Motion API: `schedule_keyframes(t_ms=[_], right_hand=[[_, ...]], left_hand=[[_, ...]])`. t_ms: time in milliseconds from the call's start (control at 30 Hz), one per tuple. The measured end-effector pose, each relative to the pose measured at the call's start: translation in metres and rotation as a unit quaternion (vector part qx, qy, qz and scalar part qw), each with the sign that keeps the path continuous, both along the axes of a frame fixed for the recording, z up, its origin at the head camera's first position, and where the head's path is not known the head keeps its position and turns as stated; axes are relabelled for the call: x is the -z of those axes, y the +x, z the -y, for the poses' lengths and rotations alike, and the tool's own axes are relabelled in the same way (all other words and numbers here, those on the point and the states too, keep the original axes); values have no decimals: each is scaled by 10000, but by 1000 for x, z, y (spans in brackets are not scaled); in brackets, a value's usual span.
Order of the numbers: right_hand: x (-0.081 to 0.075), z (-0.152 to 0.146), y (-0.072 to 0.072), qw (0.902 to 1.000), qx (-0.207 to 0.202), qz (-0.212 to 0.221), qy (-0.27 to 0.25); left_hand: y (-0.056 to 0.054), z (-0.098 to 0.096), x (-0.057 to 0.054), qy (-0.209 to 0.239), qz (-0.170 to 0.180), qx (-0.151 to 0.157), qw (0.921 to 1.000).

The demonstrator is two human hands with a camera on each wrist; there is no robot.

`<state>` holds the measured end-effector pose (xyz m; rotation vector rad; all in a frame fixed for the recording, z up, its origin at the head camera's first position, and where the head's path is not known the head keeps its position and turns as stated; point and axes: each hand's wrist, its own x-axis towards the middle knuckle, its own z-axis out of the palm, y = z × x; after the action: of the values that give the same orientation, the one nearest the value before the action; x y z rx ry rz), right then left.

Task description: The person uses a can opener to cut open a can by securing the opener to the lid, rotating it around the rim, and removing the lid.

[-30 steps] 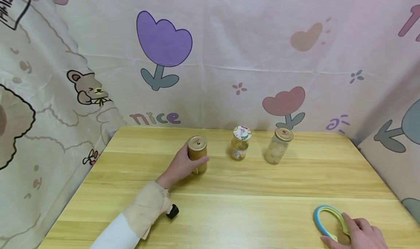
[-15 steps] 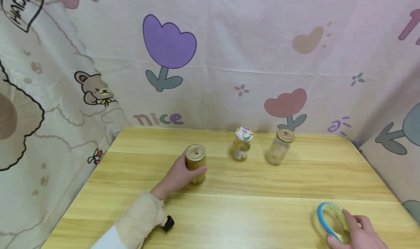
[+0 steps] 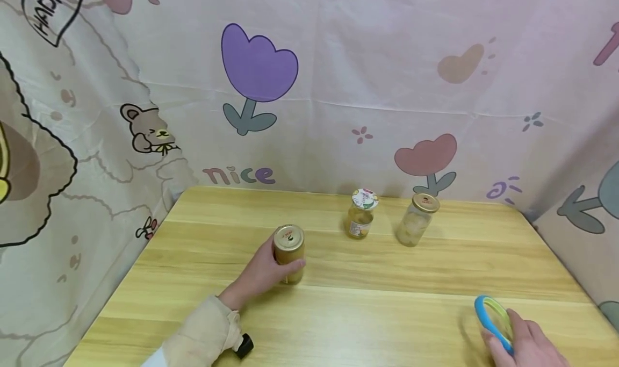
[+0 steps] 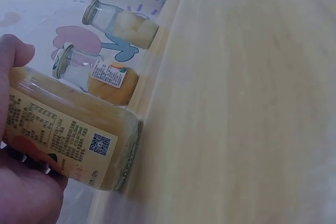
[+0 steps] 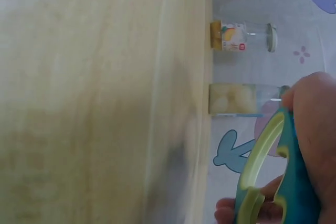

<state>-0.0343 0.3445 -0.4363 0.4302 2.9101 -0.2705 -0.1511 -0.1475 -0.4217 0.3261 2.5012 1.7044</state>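
Observation:
In the head view my left hand (image 3: 261, 270) grips a glass jar (image 3: 289, 239) with a gold lid and yellow-brown contents, thumb on its near side. In the left wrist view the jar's label with a QR code faces the camera, and its base is at or just above the tabletop; I cannot tell whether it touches. At the front right, my right hand (image 3: 529, 339) holds a blue and yellow-green ring-shaped jar opener (image 3: 482, 311), raised off the table. Teeth show on the opener's inner edge in the right wrist view.
Toward the back of the wooden table (image 3: 387, 324) stand a small jar (image 3: 360, 219) with a patterned white lid and a gold-lidded jar (image 3: 414, 222) of pale pieces. A printed cloth (image 3: 338, 60) hangs behind. A black object (image 3: 244, 346) sits at my left cuff.
My left hand has brought the jar toward me across the table. The right hand has lifted and turned the jar opener slightly, so its ring looks narrower. The head view has shifted a little.

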Motion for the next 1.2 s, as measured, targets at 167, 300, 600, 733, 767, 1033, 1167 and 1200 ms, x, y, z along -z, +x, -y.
schedule_keyframes(t_ms=[167,300,600,733,767,1033,1167,1200], right_hand=[[-2,12,1,9983,-159,-556,-14],[-5,17,1,9897,-733,-1228,-29],[-12,49,0,9607,-1606,-2247,-293],[-19,68,-5,9569,-1948,-2089,-518],[-21,72,-7,9550,-2019,-2109,-528],[-34,108,-14,9407,-2268,-2467,-534],[-40,127,-20,9463,-2229,-2250,-643],[-41,131,-21,9467,-2246,-2214,-652]], left_hand=[[6,2,2,84,39,38,9999],[10,0,4,200,16,6,9998],[18,-2,9,371,-50,228,9990],[20,2,12,455,-92,317,9984],[21,2,12,472,-101,368,9982],[22,6,9,579,-106,818,9949],[22,7,9,694,-129,1024,9922],[22,7,9,721,-136,1069,9916]])
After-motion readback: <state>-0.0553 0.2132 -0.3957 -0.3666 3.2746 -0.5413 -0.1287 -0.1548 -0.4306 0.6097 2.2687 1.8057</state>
